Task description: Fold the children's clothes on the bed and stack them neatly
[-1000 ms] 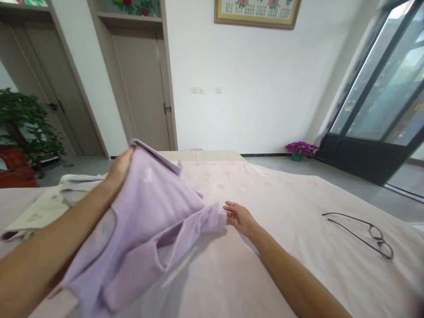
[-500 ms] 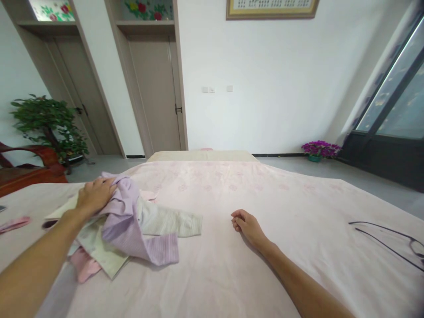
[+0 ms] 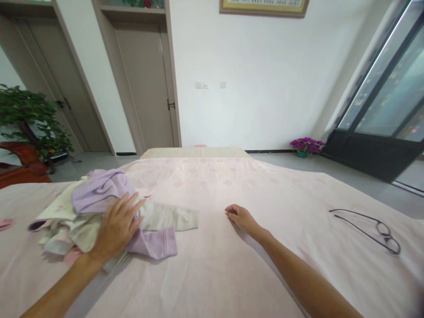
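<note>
On the left side of the pink cloth surface lies a heap of small clothes. A lavender garment (image 3: pixel 99 190) is bunched on top, and its ribbed end (image 3: pixel 159 243) trails out to the right. Beneath it are a pale grey-green striped garment (image 3: pixel 175 216) and a cream one (image 3: pixel 59 205). My left hand (image 3: pixel 119 223) lies on the near right part of the heap, its fingers spread over the lavender cloth. My right hand (image 3: pixel 241 217) rests on the bedsheet right of the heap, fingers curled in, nothing visible in them.
Dark-framed glasses (image 3: pixel 380 232) lie unfolded at the right on the pale pink bedsheet (image 3: pixel 212 274). A small pink cloth piece (image 3: pixel 5 224) is at the far left edge. A red wooden chair (image 3: pixel 26 161) and a potted plant (image 3: pixel 29 119) stand beyond the left side.
My left hand has moved right and nearer across the heap, its fingers now spread. The lavender garment's bunched part lies further left. My right hand stays on the sheet; the view has turned slightly right.
</note>
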`<state>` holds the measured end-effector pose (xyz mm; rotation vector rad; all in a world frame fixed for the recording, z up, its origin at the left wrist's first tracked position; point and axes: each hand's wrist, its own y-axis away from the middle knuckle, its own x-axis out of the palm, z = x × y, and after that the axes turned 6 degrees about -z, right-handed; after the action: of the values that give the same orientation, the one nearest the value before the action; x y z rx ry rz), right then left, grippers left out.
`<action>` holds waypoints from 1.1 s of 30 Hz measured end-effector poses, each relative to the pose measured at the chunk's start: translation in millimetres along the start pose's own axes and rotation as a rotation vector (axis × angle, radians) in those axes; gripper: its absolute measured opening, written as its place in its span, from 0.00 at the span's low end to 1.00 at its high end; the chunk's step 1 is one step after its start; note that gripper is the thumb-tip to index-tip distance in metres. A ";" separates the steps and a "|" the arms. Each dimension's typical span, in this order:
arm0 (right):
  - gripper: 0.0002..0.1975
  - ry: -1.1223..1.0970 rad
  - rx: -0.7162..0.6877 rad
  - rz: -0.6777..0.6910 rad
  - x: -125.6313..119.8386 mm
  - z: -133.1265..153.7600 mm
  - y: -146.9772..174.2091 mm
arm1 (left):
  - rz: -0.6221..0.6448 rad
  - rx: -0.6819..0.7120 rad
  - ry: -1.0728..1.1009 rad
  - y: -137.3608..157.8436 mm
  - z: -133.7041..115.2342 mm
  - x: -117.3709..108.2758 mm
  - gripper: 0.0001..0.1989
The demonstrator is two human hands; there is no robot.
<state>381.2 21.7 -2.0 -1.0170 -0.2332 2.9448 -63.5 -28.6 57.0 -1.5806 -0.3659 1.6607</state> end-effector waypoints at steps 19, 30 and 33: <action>0.30 0.957 0.062 -0.180 -16.6 -43.8 25.2 | 0.209 -0.082 0.193 49.9 -30.6 45.2 0.19; 0.30 0.965 0.019 -0.211 -16.4 -50.8 24.0 | 0.182 -0.109 0.216 48.9 -31.6 45.4 0.18; 0.29 0.966 0.021 -0.214 -16.0 -51.3 23.0 | 0.176 -0.105 0.225 49.4 -29.6 47.4 0.18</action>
<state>426.1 4.9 -35.3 -2.0647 -0.2467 1.9576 -48.2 -36.0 -15.7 -1.9035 -0.2046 1.5926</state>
